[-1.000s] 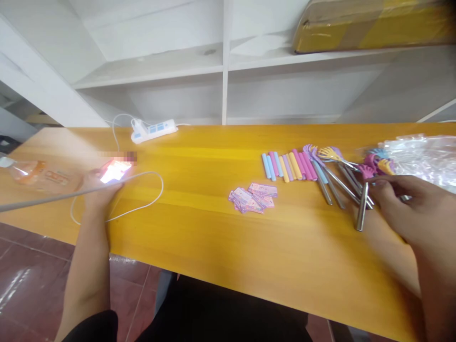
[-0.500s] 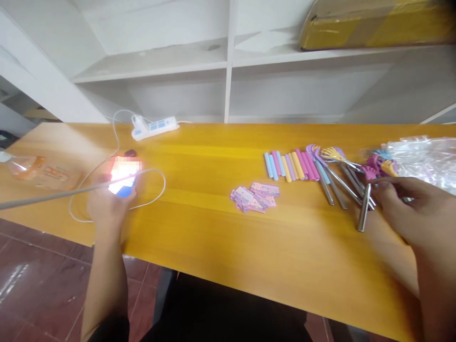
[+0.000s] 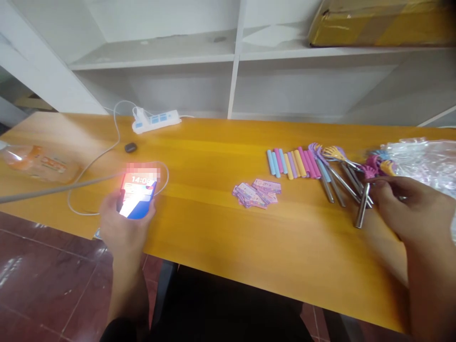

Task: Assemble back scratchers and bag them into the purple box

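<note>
My left hand (image 3: 124,228) is closed around a smartphone (image 3: 137,197) with its screen lit, held over the left part of the table. At the right, my right hand (image 3: 409,204) pinches a back scratcher (image 3: 362,206) with a pink claw head and a metal rod that slants down. Several more back scratchers (image 3: 335,180) with purple, yellow and pink claws lie beside that hand. To their left is a row of coloured tube grips (image 3: 292,164) in blue, pink, yellow and purple. Small printed cards (image 3: 256,192) lie in a loose pile nearer the middle.
Clear plastic bags (image 3: 423,161) are heaped at the right. A white power strip (image 3: 156,122) and a dark small object (image 3: 130,147) sit at the back left. A white cable (image 3: 117,128) loops near an orange-labelled bottle (image 3: 39,161). White shelving (image 3: 233,85) stands behind, holding a carton (image 3: 384,23).
My left hand has brought the phone to the right and nearer to me, and its screen is now readable. The right hand keeps its grip on the back scratcher, almost unmoved.
</note>
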A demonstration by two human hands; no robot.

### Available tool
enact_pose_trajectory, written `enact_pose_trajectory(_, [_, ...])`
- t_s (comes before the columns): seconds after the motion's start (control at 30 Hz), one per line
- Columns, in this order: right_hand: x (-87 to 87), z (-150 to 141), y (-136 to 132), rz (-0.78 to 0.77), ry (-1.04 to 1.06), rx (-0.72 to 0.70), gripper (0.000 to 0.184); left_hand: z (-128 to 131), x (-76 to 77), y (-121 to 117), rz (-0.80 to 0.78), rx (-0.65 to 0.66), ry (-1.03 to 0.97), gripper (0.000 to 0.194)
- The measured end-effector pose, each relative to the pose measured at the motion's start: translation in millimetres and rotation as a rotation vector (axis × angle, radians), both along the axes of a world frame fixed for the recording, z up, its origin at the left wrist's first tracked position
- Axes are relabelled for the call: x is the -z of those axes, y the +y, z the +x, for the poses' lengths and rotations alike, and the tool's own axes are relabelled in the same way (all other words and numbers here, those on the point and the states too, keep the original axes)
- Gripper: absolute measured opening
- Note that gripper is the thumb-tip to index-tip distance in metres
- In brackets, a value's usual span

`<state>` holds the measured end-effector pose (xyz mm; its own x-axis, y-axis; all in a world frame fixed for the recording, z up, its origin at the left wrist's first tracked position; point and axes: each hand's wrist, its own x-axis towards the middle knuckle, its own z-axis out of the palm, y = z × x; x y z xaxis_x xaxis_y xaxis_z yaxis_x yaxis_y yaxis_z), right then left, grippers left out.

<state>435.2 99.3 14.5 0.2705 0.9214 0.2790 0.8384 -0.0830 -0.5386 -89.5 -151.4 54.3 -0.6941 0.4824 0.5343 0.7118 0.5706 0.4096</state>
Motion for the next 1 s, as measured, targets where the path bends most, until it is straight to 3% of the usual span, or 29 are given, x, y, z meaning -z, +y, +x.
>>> enact_pose_trajectory(0.23, [-0.4,-2.6,0.2,-0.075,-0.009,0.033,0.051,14.2,3.9,-8.6,0.039,0.053,0.007,0.074])
enact_pose_trajectory(0.73, [5.3,4.4,-0.3,-0.058,-0.038,0.015,0.053,26.5,4.3,-11.6,0.052,0.103,-0.022,0.07])
enact_pose_trajectory(1.0, [4.7,4.4,0.8,-0.063,-0.023,0.042,0.053,32.2,8.5,-10.4,0.109,0.193,-0.069,0.067])
